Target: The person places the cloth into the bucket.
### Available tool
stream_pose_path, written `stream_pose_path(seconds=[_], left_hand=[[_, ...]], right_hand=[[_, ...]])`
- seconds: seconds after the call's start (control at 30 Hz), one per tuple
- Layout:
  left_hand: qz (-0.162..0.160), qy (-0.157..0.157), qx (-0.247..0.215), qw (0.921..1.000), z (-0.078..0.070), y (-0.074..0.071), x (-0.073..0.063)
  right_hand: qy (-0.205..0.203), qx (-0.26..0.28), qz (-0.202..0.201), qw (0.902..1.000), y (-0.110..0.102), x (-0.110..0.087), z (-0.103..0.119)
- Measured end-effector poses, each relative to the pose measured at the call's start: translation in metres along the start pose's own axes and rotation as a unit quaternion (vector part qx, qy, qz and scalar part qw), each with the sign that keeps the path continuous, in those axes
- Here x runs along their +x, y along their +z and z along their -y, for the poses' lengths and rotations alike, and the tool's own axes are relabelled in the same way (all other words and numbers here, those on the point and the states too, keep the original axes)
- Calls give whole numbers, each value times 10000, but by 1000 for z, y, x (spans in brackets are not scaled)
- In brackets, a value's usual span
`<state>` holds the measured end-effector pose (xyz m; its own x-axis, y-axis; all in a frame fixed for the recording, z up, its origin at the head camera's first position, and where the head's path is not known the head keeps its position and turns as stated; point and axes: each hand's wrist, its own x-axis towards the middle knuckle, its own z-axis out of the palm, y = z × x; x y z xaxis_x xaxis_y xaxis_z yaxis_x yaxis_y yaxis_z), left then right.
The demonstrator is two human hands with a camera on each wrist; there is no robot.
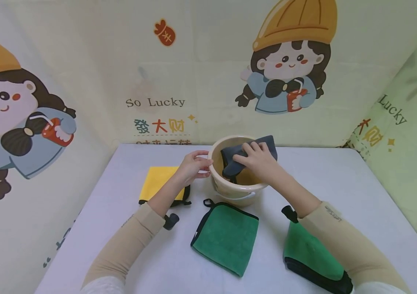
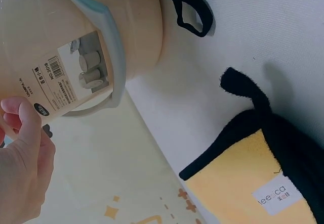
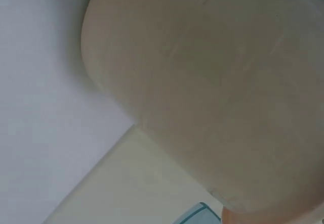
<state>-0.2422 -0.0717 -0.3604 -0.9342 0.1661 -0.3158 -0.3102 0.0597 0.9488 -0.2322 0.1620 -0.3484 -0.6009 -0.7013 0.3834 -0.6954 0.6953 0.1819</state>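
Observation:
A cream plastic bucket stands upright near the table's back edge. My left hand holds its left side at the rim; in the left wrist view, the left hand has its thumb beside the bucket's printed label. Over the bucket's mouth, my right hand grips a folded dark blue-grey cloth, partly inside the rim. The right wrist view is filled by the bucket's side, and the right hand's fingers are hidden there.
A yellow cloth with black edging lies left of the bucket, partly behind my left forearm. One green cloth lies in front of the bucket. Another green cloth lies at right, partly under my right forearm. A printed curtain hangs behind the table.

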Motion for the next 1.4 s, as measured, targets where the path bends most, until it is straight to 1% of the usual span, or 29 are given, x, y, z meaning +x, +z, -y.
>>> stream_pose_path(seconds=[0.1,0.4,0.57,0.7,0.83,0.97,1.1,1.3,1.4], left_hand=[[7,7,15,10000,0,-1,0],[1,-101,-124,9999,-1,0,0],[7,-76,-29,10000,-1,0,-1],[31,-58,30,10000,-1,0,-1],[19,-95,-2,10000,-1,0,-1],[4,-132,-47,9999,0,1,0],[17,-142,-61,9999,0,1,1],[-39,-154,-92,9998,0,1,1],[-70,-165,-83,9998,1,1,1]], right_hand=[[41,74,350,9994,1,4,1],[46,277,939,9952,9,17,4],[104,585,1359,9889,13,19,5],[229,770,1667,9827,14,19,6],[283,890,1866,9780,15,18,7],[253,759,2132,9737,17,17,7],[140,457,2371,9703,19,16,7],[-127,189,2333,9721,24,14,5],[-178,144,2370,9712,24,13,5]])
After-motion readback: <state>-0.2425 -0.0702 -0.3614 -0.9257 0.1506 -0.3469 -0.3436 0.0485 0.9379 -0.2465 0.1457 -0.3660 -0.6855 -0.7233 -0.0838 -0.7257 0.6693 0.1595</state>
